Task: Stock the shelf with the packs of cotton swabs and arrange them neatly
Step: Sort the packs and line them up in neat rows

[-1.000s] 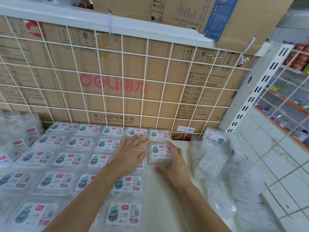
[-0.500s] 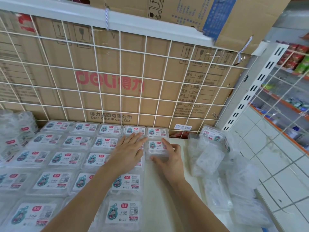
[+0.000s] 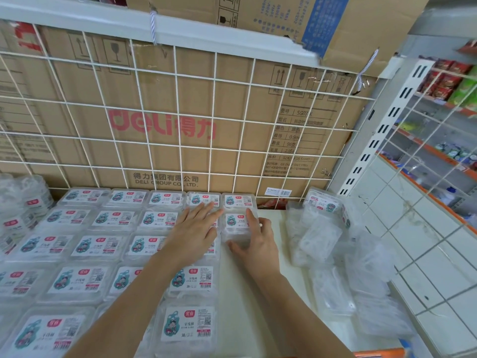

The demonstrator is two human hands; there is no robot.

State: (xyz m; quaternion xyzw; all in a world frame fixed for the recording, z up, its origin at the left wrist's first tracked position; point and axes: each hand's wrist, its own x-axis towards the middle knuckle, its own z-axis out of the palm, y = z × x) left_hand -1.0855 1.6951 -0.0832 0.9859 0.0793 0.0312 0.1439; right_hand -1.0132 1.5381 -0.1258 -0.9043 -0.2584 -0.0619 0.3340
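Note:
Clear plastic packs with white labels lie in neat rows on the white shelf (image 3: 260,288). My left hand (image 3: 195,232) rests flat with straight fingers on the packs of the fourth column. My right hand (image 3: 255,240) grips one pack (image 3: 236,222) at the rows' right end, thumb at its near edge and fingers along its right side. That pack sits right behind another pack (image 3: 238,200) at the wire grid. A loose heap of packs (image 3: 335,254) lies to the right, several turned over.
A white wire grid (image 3: 175,117) with cardboard boxes behind it closes the shelf's back. More wrapped packs (image 3: 24,202) stand at the far left. A slotted white upright (image 3: 387,120) and a further wire panel border the right side, with other shelves beyond.
My right hand has slid the gripped pack a little farther back, up against the back-row pack. My left hand stays flat on the neighbouring packs.

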